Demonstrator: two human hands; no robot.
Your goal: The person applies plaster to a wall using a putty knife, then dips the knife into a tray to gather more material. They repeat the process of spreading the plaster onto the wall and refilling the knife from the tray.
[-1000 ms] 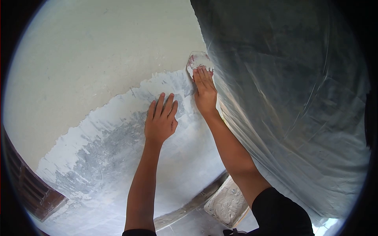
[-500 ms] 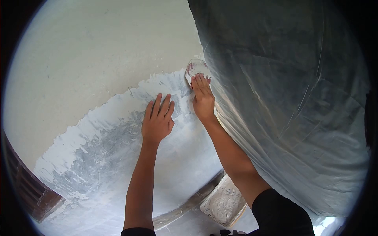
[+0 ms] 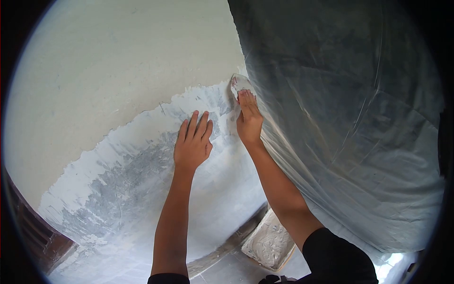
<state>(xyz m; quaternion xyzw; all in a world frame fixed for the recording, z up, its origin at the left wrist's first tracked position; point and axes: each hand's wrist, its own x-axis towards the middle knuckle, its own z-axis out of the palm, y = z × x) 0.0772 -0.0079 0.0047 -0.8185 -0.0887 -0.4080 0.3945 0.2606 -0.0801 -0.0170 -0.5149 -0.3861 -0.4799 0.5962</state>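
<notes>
My right hand [image 3: 249, 120] grips a putty scraper [image 3: 241, 83] smeared with white and reddish marks. Its blade lies against the wall [image 3: 109, 71], close to the edge where the plastic sheet begins. Fingers spread, my left hand [image 3: 193, 144] rests on the wall lower and to the left, holding nothing. Around both hands the wall carries a band of white putty [image 3: 142, 125] with a ragged upper edge. Greyish streaks show below that edge. The scraper's handle is hidden by my right hand.
Clear plastic sheeting [image 3: 340, 123] covers a dark area on the right. On the floor below stands a tray [image 3: 268, 241] of white putty. A dark reddish-brown slatted piece [image 3: 45, 241] is at the lower left.
The scraper and my right hand have shifted slightly right and down, and the blade has turned more edge-on. My left hand appears slightly further right in view, still flat on the wall.
</notes>
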